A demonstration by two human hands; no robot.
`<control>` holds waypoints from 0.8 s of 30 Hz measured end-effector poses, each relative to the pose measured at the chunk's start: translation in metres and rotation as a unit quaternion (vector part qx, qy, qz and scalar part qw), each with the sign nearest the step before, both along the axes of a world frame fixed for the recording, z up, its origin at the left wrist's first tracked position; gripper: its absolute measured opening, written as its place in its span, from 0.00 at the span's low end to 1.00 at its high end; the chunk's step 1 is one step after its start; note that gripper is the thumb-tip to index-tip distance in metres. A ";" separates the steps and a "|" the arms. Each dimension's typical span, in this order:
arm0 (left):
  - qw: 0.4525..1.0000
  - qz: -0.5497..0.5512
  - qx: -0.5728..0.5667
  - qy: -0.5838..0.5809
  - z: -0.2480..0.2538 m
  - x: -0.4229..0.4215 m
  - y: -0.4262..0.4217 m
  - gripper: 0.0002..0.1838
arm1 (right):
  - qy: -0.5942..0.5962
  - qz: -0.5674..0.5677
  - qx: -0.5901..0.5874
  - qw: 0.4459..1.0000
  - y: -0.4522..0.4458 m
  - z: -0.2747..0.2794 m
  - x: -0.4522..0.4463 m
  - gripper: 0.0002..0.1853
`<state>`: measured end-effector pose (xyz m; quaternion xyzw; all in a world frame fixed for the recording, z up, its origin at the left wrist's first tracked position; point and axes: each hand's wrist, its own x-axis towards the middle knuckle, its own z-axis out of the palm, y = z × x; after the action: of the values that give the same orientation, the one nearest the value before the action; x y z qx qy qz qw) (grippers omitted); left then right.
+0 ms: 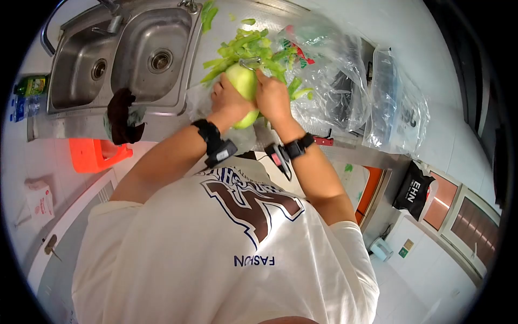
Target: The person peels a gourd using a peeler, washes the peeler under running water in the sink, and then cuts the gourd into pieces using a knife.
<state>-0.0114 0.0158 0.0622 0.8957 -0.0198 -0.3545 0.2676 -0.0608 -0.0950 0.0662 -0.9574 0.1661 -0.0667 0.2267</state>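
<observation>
A large, pale green gourd (243, 81), its skin largely peeled off, lies on the steel counter in front of me. My left hand (229, 101) is closed round its left side and steadies it. My right hand (272, 99) is closed on a metal peeler (250, 63), whose head rests at the gourd's far end. The peeler's handle is mostly hidden in my fingers. Strips of green peel (245, 46) are heaped just beyond the gourd, and a few lie beside my right hand.
To the left is a double steel sink (154, 59) with a faucet (114, 21). A dark cloth (123, 113) hangs over its front edge. Clear plastic bags (334, 70) spread on the right. A red-handled knife (324, 141) lies near the counter's front edge.
</observation>
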 end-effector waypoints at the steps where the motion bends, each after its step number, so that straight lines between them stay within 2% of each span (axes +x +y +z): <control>1: 1.000 -0.002 -0.001 -0.006 0.000 -0.006 -0.001 0.70 | -0.006 -0.002 -0.001 1.000 -0.013 -0.009 0.018 0.16; 3: 0.998 -0.056 0.019 -0.037 -0.011 -0.022 -0.001 0.70 | 0.047 0.031 -0.006 0.998 -0.036 -0.032 0.046 0.17; 4: 0.998 -0.039 0.003 -0.045 -0.013 -0.023 -0.001 0.71 | 0.044 0.031 -0.004 0.999 -0.042 -0.034 0.048 0.17; 6: 0.999 -0.037 0.003 -0.027 -0.013 -0.018 0.001 0.71 | -0.064 -0.039 0.086 0.994 -0.063 -0.033 0.044 0.17; 7: 0.999 -0.039 0.005 -0.009 -0.012 -0.017 0.002 0.71 | -0.060 -0.033 0.083 0.994 -0.071 -0.034 0.035 0.17; 10: 0.999 -0.037 -0.006 -0.001 -0.009 -0.015 0.005 0.71 | -0.017 -0.017 0.085 0.996 -0.066 -0.017 -0.004 0.17; 12: 0.999 -0.034 -0.013 0.009 -0.010 -0.016 0.006 0.71 | 0.076 -0.074 0.115 0.988 -0.044 0.019 -0.029 0.18; 13: 0.999 -0.036 -0.015 0.007 -0.011 -0.016 0.006 0.71 | 0.079 -0.072 0.113 0.988 -0.034 0.021 -0.043 0.18; 15: 0.999 -0.040 -0.018 0.004 -0.013 -0.015 0.006 0.71 | 0.002 0.003 0.020 1.000 -0.015 0.018 -0.067 0.20; 21: 0.999 -0.031 -0.023 0.006 -0.005 -0.016 0.005 0.69 | 0.004 0.018 -0.053 0.998 0.021 0.017 -0.087 0.22; 24: 0.999 -0.033 -0.015 0.000 -0.008 -0.018 0.003 0.69 | -0.005 0.018 -0.049 0.999 0.020 0.013 -0.071 0.22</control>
<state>-0.0294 0.0189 0.0546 0.8907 -0.0542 -0.3625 0.2689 -0.1314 -0.0748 0.0790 -0.9698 0.1447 -0.0756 0.1812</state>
